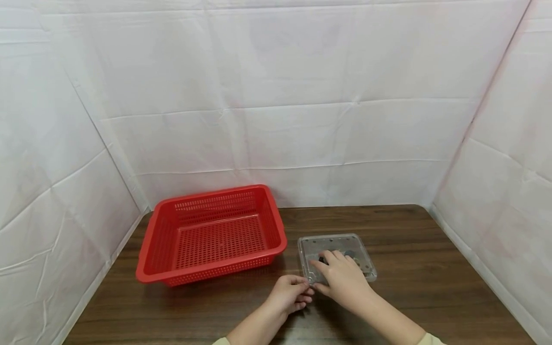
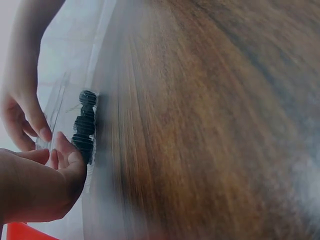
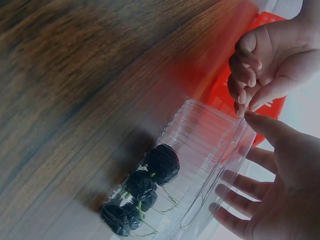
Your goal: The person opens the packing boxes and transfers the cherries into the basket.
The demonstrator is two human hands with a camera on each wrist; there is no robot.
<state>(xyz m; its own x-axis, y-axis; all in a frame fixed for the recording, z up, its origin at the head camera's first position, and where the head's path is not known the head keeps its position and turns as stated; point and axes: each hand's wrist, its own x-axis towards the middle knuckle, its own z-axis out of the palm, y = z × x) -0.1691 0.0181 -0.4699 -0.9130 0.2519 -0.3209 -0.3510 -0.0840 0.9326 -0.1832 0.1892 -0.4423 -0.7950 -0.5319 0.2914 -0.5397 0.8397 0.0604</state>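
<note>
A clear plastic clamshell box (image 1: 312, 245) lies with its lid down on the table, right of centre. Dark round fruits with thin green stems, apparently cherries (image 3: 162, 164), lie inside and show through its side in both wrist views. My left hand (image 1: 290, 296) pinches the front left corner of the box between thumb and forefinger, its other fingers bent loosely. Across the lid my right hand (image 1: 345, 278) spreads its fingers, with its thumb at the same corner, close to the left fingertips. In the head view the right hand hides part of the lid.
A red perforated plastic basket (image 1: 276, 225) stands left of the box, a small gap away, with nothing seen in it. The brown wooden table (image 1: 414, 258) is bordered by white cloth walls (image 1: 302, 134) at the back and both sides.
</note>
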